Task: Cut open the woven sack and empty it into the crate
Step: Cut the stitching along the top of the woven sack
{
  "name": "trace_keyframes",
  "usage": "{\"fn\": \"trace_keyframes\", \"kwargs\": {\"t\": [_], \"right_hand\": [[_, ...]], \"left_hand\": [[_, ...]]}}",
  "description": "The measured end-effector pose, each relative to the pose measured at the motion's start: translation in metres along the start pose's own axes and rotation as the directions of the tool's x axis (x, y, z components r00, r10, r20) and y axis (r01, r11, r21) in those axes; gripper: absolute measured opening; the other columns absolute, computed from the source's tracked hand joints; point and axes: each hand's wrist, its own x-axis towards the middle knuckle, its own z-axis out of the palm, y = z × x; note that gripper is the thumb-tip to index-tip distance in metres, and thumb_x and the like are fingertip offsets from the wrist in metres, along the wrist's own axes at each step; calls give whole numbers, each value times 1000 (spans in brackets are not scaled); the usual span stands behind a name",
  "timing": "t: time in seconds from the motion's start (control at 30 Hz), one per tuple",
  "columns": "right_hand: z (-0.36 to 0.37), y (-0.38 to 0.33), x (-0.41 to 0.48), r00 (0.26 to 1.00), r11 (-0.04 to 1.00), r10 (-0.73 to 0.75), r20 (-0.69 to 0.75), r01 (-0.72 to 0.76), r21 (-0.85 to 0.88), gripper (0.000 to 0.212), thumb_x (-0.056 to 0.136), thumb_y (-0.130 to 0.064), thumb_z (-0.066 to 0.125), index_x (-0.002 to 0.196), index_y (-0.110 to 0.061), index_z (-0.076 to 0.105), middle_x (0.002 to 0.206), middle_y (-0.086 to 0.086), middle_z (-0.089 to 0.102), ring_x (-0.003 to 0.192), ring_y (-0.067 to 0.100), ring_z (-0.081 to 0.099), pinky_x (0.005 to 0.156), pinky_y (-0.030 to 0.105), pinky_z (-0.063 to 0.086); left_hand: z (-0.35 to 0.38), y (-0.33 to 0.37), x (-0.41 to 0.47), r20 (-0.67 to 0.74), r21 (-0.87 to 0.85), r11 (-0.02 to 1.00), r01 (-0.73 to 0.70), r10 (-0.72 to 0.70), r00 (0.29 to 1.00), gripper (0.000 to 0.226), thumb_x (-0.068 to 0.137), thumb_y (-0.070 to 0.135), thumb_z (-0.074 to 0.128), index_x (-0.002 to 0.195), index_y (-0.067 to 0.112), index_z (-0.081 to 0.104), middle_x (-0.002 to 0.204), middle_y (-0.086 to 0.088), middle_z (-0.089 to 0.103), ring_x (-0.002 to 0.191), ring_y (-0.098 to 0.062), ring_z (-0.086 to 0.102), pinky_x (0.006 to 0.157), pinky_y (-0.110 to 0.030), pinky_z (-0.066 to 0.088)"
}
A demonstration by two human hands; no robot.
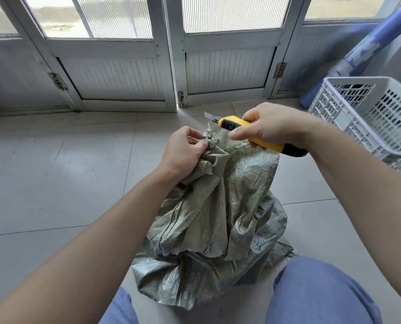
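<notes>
The woven sack stands on the tiled floor between the person's knees, which are clad in blue trousers. It is a dull grey-green plastic weave, creased and slumped. Its lower part bulges and its top is gathered into a narrow neck bound with pale string.

The left hand holds that neck, with its fingers pinching the bunched fabric just below the tie. The right hand has its fingers curled round a yellow and black utility knife. The thumb lies along the knife's side. Its short blade is extended and points far and left, just above the sack's top edge.

The floor is pale grey tile with thin dark joints. A white perforated plastic crate sits to the right, apart from the sack. A blue roll leans behind the crate. White-framed doors with ribbed lower panels and glazed upper panes close the far side.
</notes>
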Motion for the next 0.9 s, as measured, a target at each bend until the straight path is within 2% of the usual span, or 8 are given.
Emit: {"fn": "trace_keyframes", "kwargs": {"t": [0.13,0.27,0.57,0.63,0.8,0.9], "right_hand": [[-1,7,-12,999,985,7,40,0,-172,33,81,-44,70,83,-11,66,64,3,64,54,14,55,51,23,41],[2,11,-18,997,961,22,67,-2,-277,30,80,-44,70,82,-14,67,63,1,63,53,12,55,52,23,41],[12,7,-22,999,951,-4,41,17,-308,29,80,-42,70,86,-13,67,67,2,62,57,13,55,51,24,39],[14,5,-22,1000,948,-4,26,12,-317,29,79,-42,71,85,-14,67,67,2,62,59,13,56,55,26,41],[23,1,-18,1000,927,4,-31,-15,-374,35,77,-43,72,92,-12,68,80,9,65,77,26,60,65,30,44],[30,1,-16,993,892,-5,-117,-49,-450,35,74,-48,71,91,-18,66,85,7,62,82,29,56,67,32,46]], "left_hand": [[8,-3,1,-46,32,999,10,-9,999,11,87,14,64,96,9,64,90,-10,68,78,-16,60,81,-34,53],[11,-4,-1,-80,18,1000,24,-22,997,10,85,14,67,94,9,65,89,-8,67,79,-16,61,79,-30,53],[8,-5,-9,-40,-103,992,74,-79,996,8,83,10,68,90,11,64,88,-10,68,77,-15,61,77,-28,53],[7,-6,-9,-31,-123,988,95,-99,995,9,83,10,68,91,10,64,86,-9,67,75,-15,60,75,-27,53],[3,-7,-12,5,-162,973,162,-163,987,16,84,9,68,98,3,66,86,-8,66,72,-14,58,69,-22,49],[1,-6,-13,19,-154,970,186,-185,983,8,83,11,68,90,7,67,77,-4,64,64,-11,56,63,-22,48]]}}
